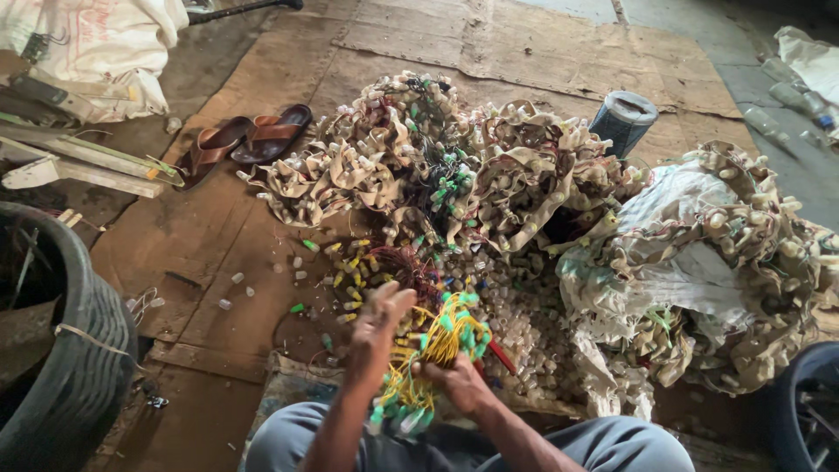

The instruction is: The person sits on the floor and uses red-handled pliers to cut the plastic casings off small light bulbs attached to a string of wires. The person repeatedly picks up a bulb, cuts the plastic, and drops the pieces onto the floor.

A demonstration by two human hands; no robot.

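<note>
Both our hands work one bundle of yellow wires with green caps (437, 345) held above our knees: our left hand (377, 325) is raised with loose, spread fingers touching its top, and our right hand (456, 381) grips it from below. At far left stands a dark tyre (74, 367), then brown sandals (246, 140) on the cardboard floor covering (201, 236). Ahead lies a heap of capped strings (454, 166), a grey tin (622, 121) behind it, and a white sack (690, 262) at right
</note>
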